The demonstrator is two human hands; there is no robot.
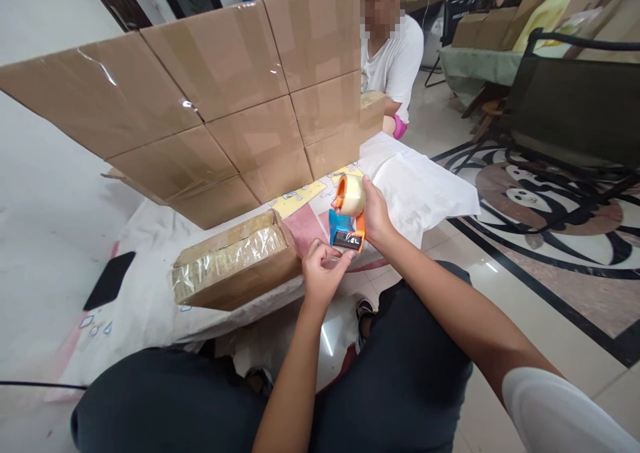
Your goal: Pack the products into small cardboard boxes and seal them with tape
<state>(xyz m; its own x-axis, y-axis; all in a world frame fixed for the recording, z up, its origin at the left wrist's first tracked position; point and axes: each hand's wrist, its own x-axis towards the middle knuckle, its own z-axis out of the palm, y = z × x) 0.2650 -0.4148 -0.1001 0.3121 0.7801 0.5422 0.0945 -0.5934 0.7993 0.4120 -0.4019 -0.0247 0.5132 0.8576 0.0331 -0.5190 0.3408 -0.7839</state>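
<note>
The right hand point(376, 216) grips an orange and blue handheld tape dispenser point(347, 221) loaded with a roll of clear packing tape point(352, 195), holding it in the air just above the near edge of the white cloth-covered surface point(150, 286). The left hand point(323, 273) sits just below the dispenser's blade end, thumb and fingertips pinched together at the tape's loose end — though the film is too clear to say for certain that it is caught.

To the left of the hands lies a small brown cardboard box point(235, 263), its near side already wrapped in glossy clear tape; how much of its other faces is sealed cannot be told. Behind it, at the far side, stands a stacked wall of sealed brown cartons point(215, 93) with tape shining across their seams — that part of the packing looks done. By my reading, the small box is the piece in hand and the tape is only being readied, not yet laid on it.

A seated person in a white shirt point(395, 56) is beyond the stack.
</note>
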